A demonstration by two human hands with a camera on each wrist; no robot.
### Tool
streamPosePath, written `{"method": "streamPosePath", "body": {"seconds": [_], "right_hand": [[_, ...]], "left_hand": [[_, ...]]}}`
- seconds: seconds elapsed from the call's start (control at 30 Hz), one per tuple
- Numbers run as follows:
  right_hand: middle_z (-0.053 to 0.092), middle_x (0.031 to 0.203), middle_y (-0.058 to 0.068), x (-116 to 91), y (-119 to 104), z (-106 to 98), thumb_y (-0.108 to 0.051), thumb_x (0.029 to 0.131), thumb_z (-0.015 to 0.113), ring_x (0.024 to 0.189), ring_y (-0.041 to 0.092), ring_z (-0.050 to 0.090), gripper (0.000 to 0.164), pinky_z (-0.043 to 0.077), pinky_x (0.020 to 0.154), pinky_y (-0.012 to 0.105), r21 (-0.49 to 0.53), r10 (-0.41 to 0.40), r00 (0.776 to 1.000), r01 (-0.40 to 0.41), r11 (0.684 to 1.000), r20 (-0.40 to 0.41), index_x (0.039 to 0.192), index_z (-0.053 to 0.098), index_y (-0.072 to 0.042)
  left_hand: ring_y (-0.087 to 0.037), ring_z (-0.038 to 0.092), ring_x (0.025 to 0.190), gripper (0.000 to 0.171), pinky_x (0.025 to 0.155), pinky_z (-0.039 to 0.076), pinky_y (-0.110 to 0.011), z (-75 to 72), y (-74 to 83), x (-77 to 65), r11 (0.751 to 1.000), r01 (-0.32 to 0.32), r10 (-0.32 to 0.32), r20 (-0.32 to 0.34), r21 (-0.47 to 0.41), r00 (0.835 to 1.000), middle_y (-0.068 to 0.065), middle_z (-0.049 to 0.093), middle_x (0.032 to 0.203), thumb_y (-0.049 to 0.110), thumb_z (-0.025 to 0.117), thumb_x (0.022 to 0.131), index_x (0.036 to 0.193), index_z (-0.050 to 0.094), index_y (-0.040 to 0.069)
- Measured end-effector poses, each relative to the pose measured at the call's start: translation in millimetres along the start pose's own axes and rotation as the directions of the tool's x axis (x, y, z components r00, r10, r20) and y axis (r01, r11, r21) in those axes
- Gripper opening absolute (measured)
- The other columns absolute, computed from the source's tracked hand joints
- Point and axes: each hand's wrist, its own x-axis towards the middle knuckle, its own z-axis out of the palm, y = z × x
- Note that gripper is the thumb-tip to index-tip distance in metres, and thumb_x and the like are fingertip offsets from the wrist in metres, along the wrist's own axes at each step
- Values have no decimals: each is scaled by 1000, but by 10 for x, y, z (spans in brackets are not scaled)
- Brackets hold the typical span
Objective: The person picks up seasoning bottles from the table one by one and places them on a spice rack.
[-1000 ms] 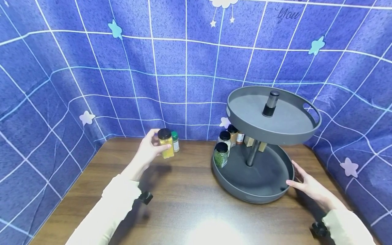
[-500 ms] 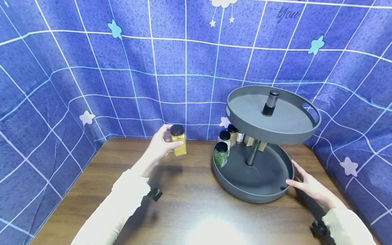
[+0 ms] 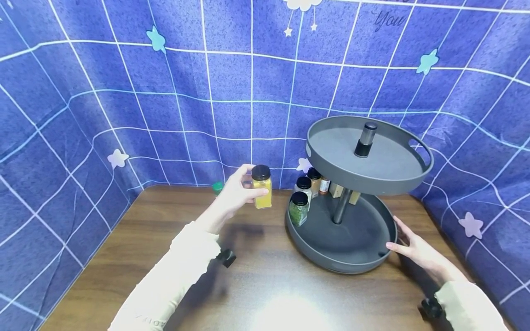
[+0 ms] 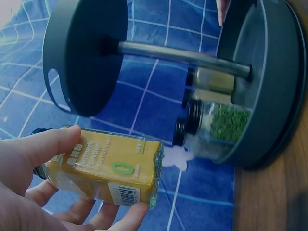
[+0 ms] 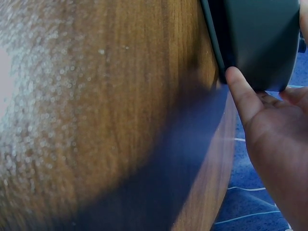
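My left hand [image 3: 237, 196] holds a clear square spice jar of yellow powder [image 3: 262, 191] with a black lid, above the table. In the left wrist view its label [image 4: 108, 154] faces up between my thumb and fingers. My right hand [image 3: 418, 253] touches the outer side of the lower tray of a dark grey two-tier turntable [image 3: 356, 248], thumb at the rim. In the right wrist view its fingertips rest against the tray wall [image 5: 262, 48]. Along the left and back of that tray stand a jar of green herbs [image 3: 299, 212] and several other spice containers.
A green-capped bottle [image 3: 217, 187] stands at the back of the wooden table [image 3: 248, 257], partly hidden by my left hand. The turntable's upper tray [image 3: 331, 142] overhangs the lower one around a central post [image 3: 341, 209]. A blue gridded cloth [image 3: 232, 115] hangs behind.
My left hand has carried the jar of yellow powder rightward, toward the turntable. The green-capped bottle stays behind and now shows left of that hand. My right hand has hardly moved.
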Motion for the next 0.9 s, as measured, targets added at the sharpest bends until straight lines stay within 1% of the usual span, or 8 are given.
{"method": "streamPosePath", "body": {"seconds": [0.1,0.2,0.27,0.37,0.43,0.5,0.6,0.9], "right_hand": [[21,148,33,2,7,2,-18,92,61,133,27,34,84,26,85,-2,-14,-16,1000,16,1000,-10,151,2,-4],[24,147,33,3,18,2,-18,92,61,123,-3,36,84,26,85,-2,-23,-24,1000,24,999,-19,151,4,-4],[25,146,33,4,19,2,-18,92,61,119,-10,34,84,26,85,-2,-22,-27,999,26,999,-19,151,4,-4],[24,147,33,2,5,3,-18,92,61,129,10,36,84,26,85,-2,-23,-14,1000,14,1000,-20,151,3,-5],[21,148,34,3,-7,-4,-18,92,61,133,33,32,84,25,85,-2,-18,-16,1000,15,1000,-12,151,2,-4],[19,148,34,1,-17,-7,-18,92,61,129,51,26,85,25,85,-3,-14,-11,1000,11,1000,-8,151,1,-5],[17,149,33,-4,-25,-9,-18,92,61,129,56,22,86,24,84,-3,-1,-1,1000,1,1000,1,151,-1,-6],[24,146,34,-7,-23,3,-17,92,61,127,52,27,84,25,84,-2,-33,-8,1000,7,999,-14,151,2,-5]], "left_hand": [[-27,63,93,55,68,57,-46,100,13,27,1000,-8,8,10,-23,1000,-20,58,114,0,74,75,122,49,11],[-23,63,90,54,66,57,-43,183,7,62,999,-14,15,21,-38,1000,-18,59,110,-1,74,75,121,49,11],[-21,63,88,53,65,57,-41,232,3,84,999,-18,19,29,-36,999,-16,60,108,-1,74,75,121,50,12],[-20,63,85,53,64,56,-43,304,5,118,999,-27,28,37,-41,999,-15,60,106,-2,75,74,120,51,11],[-19,63,84,54,63,56,-44,356,13,136,998,-33,34,42,-44,999,-15,60,106,-2,75,74,120,51,11],[-19,63,83,53,63,56,-44,410,18,150,998,-37,40,49,-56,998,-15,60,105,-3,74,73,119,51,10],[-18,63,82,53,61,57,-41,489,12,162,997,-43,47,61,-65,997,-15,60,104,-3,74,73,119,52,9],[-14,59,76,52,54,53,-34,708,-73,152,995,-71,75,67,-67,995,-14,60,98,-5,75,71,117,54,6]]}}
